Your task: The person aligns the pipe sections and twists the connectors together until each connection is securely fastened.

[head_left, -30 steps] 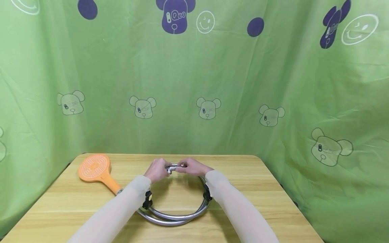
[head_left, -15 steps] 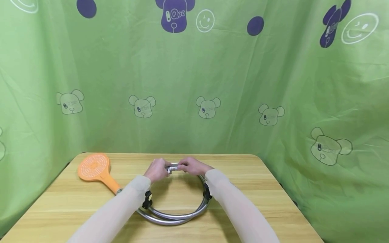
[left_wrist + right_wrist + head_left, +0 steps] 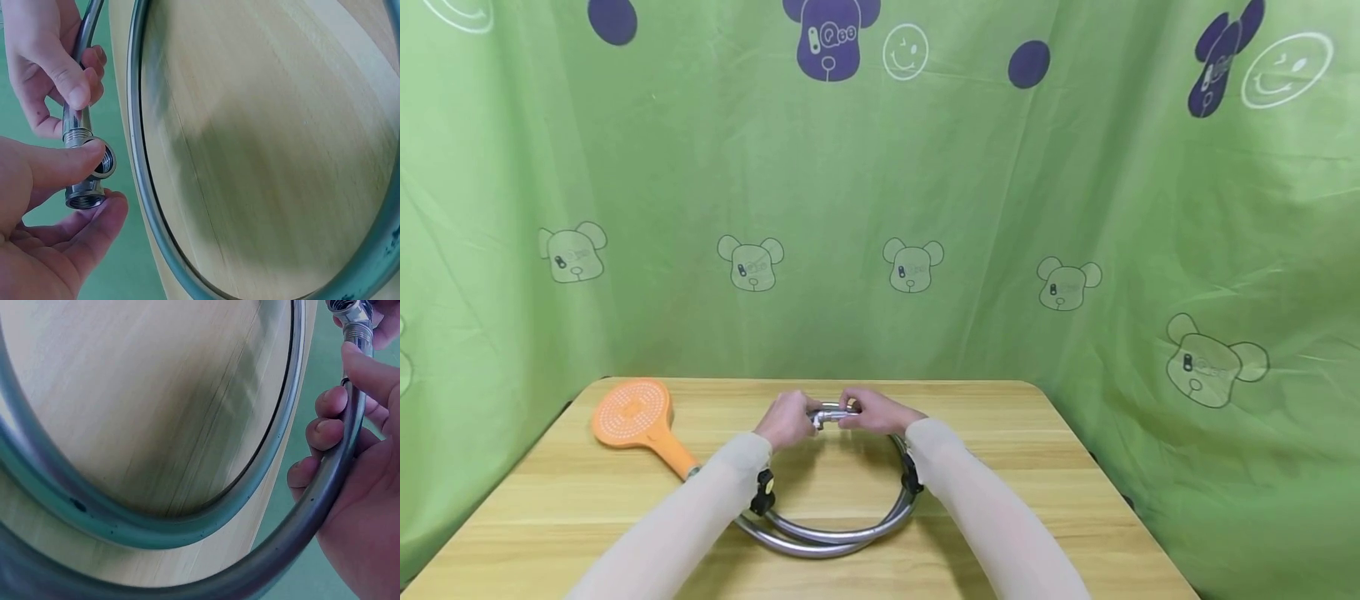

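Between the thumb and fingers of my left hand [image 3: 787,420] is a chrome tee fitting [image 3: 85,195] with threaded openings, pinched at its side. My right hand [image 3: 877,412] holds the end of a grey metal shower hose [image 3: 299,515], its fingers curled round it just beside the fitting. In both wrist views the hose end meets the tee in line, with some thread visible at the joint. The rest of the hose loops over the table below my forearms. At the left lies an orange shower head [image 3: 632,413], face up, with its handle attached to the hose's other end.
A light wooden table [image 3: 1015,492] lies under everything. Green printed curtains [image 3: 850,183] hang behind it and at both sides. Black wrist cameras sit under both sleeves, close to the hose loop.
The fingers of my right hand have shifted their hold on the hose end beside the fitting. My left hand and the shower head stay where they were.
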Action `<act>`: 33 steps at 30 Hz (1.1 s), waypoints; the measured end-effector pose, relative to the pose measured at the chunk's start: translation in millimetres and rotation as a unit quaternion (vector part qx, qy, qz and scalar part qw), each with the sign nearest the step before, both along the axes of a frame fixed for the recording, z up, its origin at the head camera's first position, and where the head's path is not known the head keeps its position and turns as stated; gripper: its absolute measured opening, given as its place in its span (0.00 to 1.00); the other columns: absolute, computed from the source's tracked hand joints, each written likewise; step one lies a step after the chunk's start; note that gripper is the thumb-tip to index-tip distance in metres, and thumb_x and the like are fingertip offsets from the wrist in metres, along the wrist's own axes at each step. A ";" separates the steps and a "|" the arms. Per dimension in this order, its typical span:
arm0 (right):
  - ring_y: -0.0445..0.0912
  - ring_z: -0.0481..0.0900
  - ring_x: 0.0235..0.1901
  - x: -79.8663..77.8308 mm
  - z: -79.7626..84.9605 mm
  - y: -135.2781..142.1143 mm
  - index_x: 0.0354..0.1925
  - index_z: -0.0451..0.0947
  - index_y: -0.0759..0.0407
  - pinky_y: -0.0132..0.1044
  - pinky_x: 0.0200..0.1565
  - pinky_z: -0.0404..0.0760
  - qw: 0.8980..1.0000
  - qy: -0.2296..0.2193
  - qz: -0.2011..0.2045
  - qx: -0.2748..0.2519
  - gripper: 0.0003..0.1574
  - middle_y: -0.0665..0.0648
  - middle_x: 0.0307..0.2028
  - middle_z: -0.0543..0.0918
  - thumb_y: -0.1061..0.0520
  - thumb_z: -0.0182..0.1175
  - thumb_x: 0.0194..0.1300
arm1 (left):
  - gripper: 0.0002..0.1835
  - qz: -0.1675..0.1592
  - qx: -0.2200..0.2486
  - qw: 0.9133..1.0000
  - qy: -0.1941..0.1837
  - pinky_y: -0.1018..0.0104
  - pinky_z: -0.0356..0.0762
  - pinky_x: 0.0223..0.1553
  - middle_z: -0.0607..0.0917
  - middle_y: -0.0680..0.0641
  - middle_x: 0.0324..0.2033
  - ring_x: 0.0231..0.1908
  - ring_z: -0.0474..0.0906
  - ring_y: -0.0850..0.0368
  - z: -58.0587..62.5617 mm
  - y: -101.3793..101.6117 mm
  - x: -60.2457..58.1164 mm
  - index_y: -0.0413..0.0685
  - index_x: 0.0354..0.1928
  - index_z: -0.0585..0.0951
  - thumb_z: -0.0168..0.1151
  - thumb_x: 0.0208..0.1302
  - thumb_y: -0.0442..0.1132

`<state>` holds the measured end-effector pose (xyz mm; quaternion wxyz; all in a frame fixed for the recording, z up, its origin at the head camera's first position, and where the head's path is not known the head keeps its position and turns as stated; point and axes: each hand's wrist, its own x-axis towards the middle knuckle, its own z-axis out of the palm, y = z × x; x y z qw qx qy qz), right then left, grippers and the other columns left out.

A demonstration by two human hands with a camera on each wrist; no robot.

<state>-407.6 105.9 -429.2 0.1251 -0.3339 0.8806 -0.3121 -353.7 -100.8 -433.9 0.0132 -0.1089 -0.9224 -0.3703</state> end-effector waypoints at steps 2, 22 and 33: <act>0.41 0.69 0.29 -0.5 0.0 0.0 0.42 0.76 0.57 0.33 0.31 0.71 1.000 0.007 0.004 0.007 0.08 0.51 0.32 0.77 0.53 0.62 0.72 | 0.27 0.000 -0.002 1.000 0.002 0.66 0.75 0.27 0.88 0.41 0.49 0.25 0.72 0.56 0.1 -0.2 0.0 0.43 0.54 0.85 0.70 0.48 0.23; 0.41 0.66 0.27 -1.4 -0.7 0.7 0.45 0.73 0.54 0.33 0.29 0.68 1.000 -0.023 0.006 0.007 0.08 0.51 0.32 0.74 0.55 0.62 0.71 | 0.27 -0.008 -0.006 1.000 0.015 0.67 0.72 0.24 0.89 0.41 0.46 0.23 0.70 0.58 1.2 1.1 1.9 0.43 0.54 0.86 0.70 0.47 0.23; 0.40 0.62 0.20 -8.0 -3.0 1.4 0.44 0.82 0.66 0.31 0.23 0.63 0.999 -0.028 0.003 0.032 0.25 0.45 0.20 0.69 0.46 0.52 0.78 | 0.25 -0.008 -0.008 1.000 0.014 0.69 0.71 0.22 0.88 0.41 0.46 0.22 0.69 0.58 -0.4 2.0 3.0 0.43 0.51 0.87 0.69 0.47 0.22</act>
